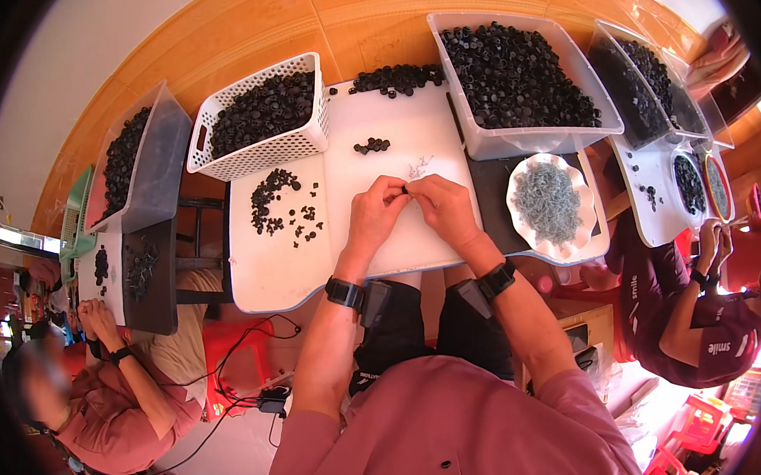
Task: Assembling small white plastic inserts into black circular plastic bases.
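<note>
My left hand (pixel 376 212) and my right hand (pixel 445 206) meet over the white table, fingertips pinched together. Between them is a small black plastic part (pixel 405 189), mostly covered by the fingers; both hands seem to grip it. Just beyond the fingertips lies a little heap of thin, pale metal pieces (pixel 420 165). Farther back sits a small cluster of round black caps (pixel 372 146). Left of my hands, loose black parts (pixel 275 196) are scattered on the tabletop. A scalloped white bowl (pixel 513 201) on the right holds many thin grey metal pieces (pixel 549 197).
A perforated white basket (pixel 264 160) and a translucent bin (pixel 539 143), both full of black caps, stand at the back. Between them is a pile of caps (pixel 397 81). Co-workers sit at left (pixel 138 400) and right (pixel 696 331). Cables (pixel 224 391) trail below left.
</note>
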Demonstrator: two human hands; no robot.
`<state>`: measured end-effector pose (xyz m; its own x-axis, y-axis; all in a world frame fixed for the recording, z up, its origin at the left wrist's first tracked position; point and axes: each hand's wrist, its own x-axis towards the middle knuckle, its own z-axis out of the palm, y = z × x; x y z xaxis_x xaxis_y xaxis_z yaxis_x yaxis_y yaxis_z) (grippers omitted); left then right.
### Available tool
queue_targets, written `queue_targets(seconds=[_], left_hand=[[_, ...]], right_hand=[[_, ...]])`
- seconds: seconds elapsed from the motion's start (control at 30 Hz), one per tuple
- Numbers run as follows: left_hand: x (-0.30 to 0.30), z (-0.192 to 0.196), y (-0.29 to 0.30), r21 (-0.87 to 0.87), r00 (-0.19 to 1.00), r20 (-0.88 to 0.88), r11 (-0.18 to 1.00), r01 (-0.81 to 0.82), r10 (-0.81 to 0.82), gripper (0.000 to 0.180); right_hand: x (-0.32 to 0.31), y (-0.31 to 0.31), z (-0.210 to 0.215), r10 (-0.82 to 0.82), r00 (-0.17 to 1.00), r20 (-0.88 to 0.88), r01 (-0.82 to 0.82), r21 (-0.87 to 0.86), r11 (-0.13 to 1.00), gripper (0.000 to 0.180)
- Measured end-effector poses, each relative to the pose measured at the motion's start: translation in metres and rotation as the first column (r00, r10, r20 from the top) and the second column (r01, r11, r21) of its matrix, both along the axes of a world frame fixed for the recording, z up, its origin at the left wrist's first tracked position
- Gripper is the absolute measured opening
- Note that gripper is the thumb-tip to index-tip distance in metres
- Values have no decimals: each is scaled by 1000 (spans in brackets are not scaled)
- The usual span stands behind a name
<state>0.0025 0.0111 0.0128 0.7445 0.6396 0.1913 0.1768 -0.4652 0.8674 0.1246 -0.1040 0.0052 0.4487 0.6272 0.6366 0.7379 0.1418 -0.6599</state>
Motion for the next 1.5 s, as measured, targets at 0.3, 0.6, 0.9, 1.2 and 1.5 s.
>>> queue_targets(seconds=[0.3, 0.6, 0.9, 1.2, 1.5], left_hand=[[-4, -6, 13, -59, 996, 37, 995, 85, -83, 28], [-3, -7, 21, -382, 989, 102, 914, 139, -108, 27], [-1, -2, 14, -405, 994, 106, 911, 78, -38, 25], [-3, -6, 14, -393, 992, 127, 919, 36, 16, 24], [-2, -9, 9, -226, 987, 139, 973, -50, 83, 24]], right_hand=[[-5, 2, 2, -35, 976, 216, 36, 0, 999, 20], [-6, 0, 1, 22, 999, -38, -22, -3, 1000, 22], [12, 1, -3, -295, 891, -345, 296, -50, 954, 15], [16, 10, -7, -386, 896, -218, 331, -251, 910, 22], [20, 20, -6, -401, 916, -22, 372, -330, 868, 16]])
